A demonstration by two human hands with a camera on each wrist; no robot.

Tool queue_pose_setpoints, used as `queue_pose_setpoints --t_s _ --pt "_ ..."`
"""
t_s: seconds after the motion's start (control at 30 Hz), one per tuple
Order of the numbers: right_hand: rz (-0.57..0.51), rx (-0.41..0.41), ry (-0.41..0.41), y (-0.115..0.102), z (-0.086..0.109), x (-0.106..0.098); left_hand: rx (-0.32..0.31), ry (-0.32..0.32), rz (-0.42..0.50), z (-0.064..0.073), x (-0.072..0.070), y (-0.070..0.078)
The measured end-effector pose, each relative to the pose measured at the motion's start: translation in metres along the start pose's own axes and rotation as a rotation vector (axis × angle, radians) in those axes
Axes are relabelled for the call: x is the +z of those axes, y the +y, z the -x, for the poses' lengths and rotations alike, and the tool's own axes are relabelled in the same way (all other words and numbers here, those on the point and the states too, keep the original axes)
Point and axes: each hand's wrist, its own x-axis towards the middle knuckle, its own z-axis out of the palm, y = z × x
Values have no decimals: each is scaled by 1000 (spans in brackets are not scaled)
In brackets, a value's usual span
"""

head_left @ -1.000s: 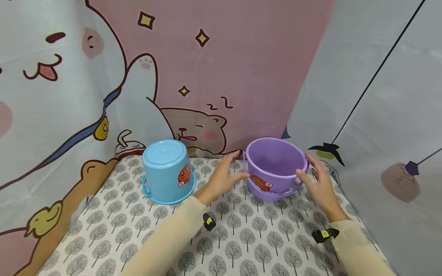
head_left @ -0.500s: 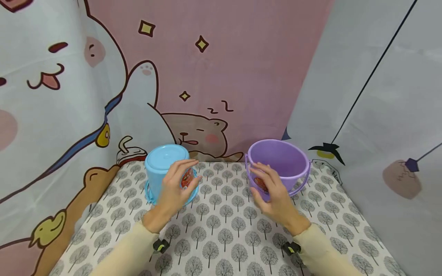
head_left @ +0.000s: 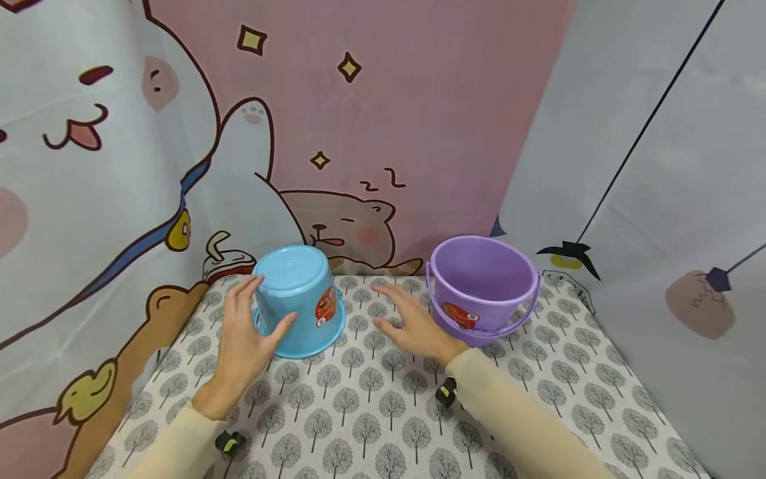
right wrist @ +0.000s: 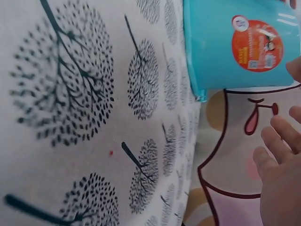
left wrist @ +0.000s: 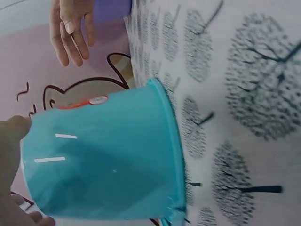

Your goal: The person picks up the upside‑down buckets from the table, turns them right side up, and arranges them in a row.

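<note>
A light blue bucket [head_left: 293, 313] stands upside down on the cloth, its red label facing front right. At its near left side is my left hand [head_left: 242, 346], thumb and fingers apart; whether they touch the wall I cannot tell. The left wrist view has that bucket [left wrist: 103, 160] filling the middle, with my fingers at its base end. My right hand [head_left: 421, 327] hovers between the two buckets, fingers extended toward the blue one and holding nothing. In the right wrist view it is apart from the blue bucket [right wrist: 211, 47]. Upright at the right stands a purple bucket [head_left: 499, 316], handle lowered in front.
A white cloth with grey tree prints [head_left: 365, 412] covers the table. Cartoon-printed curtains [head_left: 437, 120] enclose its back and sides, close behind both buckets.
Both hands have left the purple bucket and moved left. My left hand has come to the blue bucket's left side, my right hand into the gap between the buckets.
</note>
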Motion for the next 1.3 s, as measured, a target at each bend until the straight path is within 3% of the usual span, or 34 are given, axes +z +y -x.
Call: queue_pose_setpoints --t_s 0.13,0.33,0.53,0.7,0.83,1.07,1.3 --pt "-27 37 -61 10 -20 11 -143 -116 -50 5 -3 -12" --pt "-89 117 -159 17 -46 29 -326 -339 -84 13 -2 -31" --pt "-121 180 -265 24 -73 57 -422 -481 -99 22 1 -45" --pt "-225 197 -312 26 -87 76 -480 -585 -89 26 6 -52" --pt "-203 217 -342 33 -94 88 -490 -612 -80 29 9 -54" --pt "-275 208 -400 38 -104 92 -431 -544 -61 25 15 -57" --pt "-271 193 -364 36 -107 88 -498 -516 -24 19 16 -53"
